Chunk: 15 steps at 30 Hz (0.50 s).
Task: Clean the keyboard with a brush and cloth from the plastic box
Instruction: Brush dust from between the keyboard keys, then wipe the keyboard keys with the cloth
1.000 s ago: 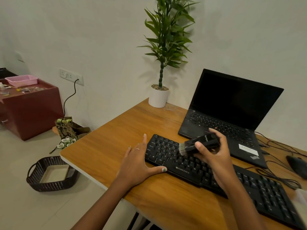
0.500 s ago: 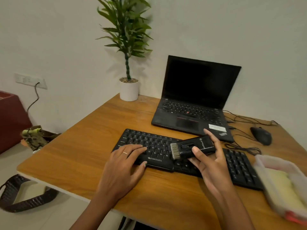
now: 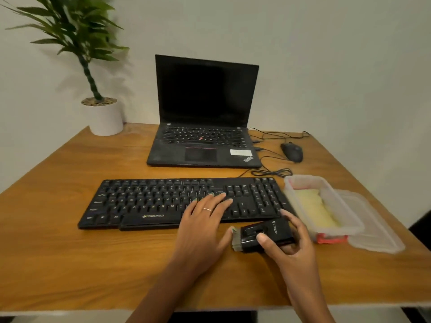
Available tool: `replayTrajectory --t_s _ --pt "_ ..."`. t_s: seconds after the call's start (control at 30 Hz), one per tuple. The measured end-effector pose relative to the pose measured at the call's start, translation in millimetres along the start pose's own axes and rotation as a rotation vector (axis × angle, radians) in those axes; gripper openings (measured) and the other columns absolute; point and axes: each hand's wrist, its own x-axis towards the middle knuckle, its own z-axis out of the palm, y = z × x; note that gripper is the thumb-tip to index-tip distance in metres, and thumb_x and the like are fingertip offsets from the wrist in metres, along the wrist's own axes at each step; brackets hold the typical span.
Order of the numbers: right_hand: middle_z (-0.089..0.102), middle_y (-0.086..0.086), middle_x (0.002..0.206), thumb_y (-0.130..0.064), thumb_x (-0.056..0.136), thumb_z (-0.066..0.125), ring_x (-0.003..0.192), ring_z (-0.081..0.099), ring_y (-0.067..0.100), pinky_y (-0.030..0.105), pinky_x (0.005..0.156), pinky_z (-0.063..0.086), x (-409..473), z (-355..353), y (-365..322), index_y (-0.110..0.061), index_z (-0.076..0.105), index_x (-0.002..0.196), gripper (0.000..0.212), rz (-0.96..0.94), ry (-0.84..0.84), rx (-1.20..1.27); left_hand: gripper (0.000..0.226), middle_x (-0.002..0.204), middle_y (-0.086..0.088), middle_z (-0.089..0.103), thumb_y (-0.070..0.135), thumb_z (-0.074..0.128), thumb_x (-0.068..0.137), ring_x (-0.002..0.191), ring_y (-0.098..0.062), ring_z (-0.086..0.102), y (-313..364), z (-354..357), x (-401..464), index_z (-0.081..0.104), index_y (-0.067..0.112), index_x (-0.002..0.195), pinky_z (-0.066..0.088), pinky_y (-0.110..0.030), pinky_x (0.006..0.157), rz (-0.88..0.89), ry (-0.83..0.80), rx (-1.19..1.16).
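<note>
A black keyboard (image 3: 149, 201) lies across the middle of the wooden desk (image 3: 70, 252). My left hand (image 3: 203, 224) rests flat on its right-centre keys with straight fingers. My right hand (image 3: 291, 248) grips a black brush (image 3: 263, 234), bristles pointing left, just in front of the keyboard's right end and over the desk. To the right stands a clear plastic box (image 3: 335, 206) with a yellow cloth (image 3: 314, 210) inside. Its lid (image 3: 375, 231) lies beside it on the right.
An open black laptop (image 3: 205, 127) sits behind the keyboard. A black mouse (image 3: 292, 151) and loose cables (image 3: 272, 171) lie at the back right. A potted plant (image 3: 105, 117) stands at the back left corner, against the wall.
My view has swung to the right. My left hand slid right along the keyboard. My right hand carried the brush off the keys to the desk in front of the keyboard's right end.
</note>
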Motion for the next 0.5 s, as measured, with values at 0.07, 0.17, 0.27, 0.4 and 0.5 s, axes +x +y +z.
replayTrajectory --t_s 0.07,0.17,0.27,0.4,0.5 --pt "0.059 -0.015 0.114 -0.015 0.068 0.08 0.09 0.063 -0.004 0.01 0.065 0.051 1 -6 1 -0.034 0.05 0.123 0.065 -0.016 -0.012 -0.101 0.069 0.155 0.013 0.026 0.059 0.023 0.086 0.145 -0.009 0.019 0 5 4 0.028 0.032 0.149 0.005 -0.034 0.117 0.001 -0.037 0.025" --pt "0.057 -0.014 0.116 -0.021 0.07 0.08 0.094 0.057 -0.01 0.004 0.066 0.045 1 -13 2 -0.032 0.046 0.13 0.07 -0.03 -0.009 -0.245 0.076 0.155 0.016 -0.004 0.065 0.003 0.081 0.145 -0.004 -0.008 -5 9 6 -0.001 0.036 0.151 -0.013 -0.029 0.114 -0.024 -0.053 0.062" --pt "0.047 -0.014 0.122 -0.043 0.068 0.077 0.111 0.048 0.003 0.017 0.088 0.042 0 -15 7 -0.038 0.035 0.139 0.082 -0.06 0.006 -0.446 0.073 0.153 0.017 -0.011 0.064 -0.005 0.08 0.142 -0.003 -0.014 -9 6 5 -0.01 0.037 0.148 -0.014 -0.025 0.112 -0.035 -0.07 0.053" --pt "0.035 -0.014 0.121 -0.063 0.06 0.062 0.118 0.04 0.008 0.028 0.098 0.041 1 -20 12 -0.033 0.028 0.145 0.096 -0.054 0.009 -0.554 0.068 0.155 0.016 -0.004 0.058 -0.006 0.083 0.144 -0.004 -0.01 -16 8 4 -0.004 0.038 0.148 -0.01 -0.025 0.113 -0.022 -0.074 0.049" --pt "0.035 -0.009 0.119 -0.062 0.06 0.061 0.112 0.042 0.008 0.026 0.093 0.046 3 -24 16 -0.029 0.03 0.145 0.096 -0.045 -0.002 -0.56 0.06 0.156 0.011 0.016 0.053 0.007 0.092 0.144 -0.008 0.007 -22 10 3 0.012 0.035 0.149 0.006 -0.031 0.115 -0.006 -0.058 0.08"
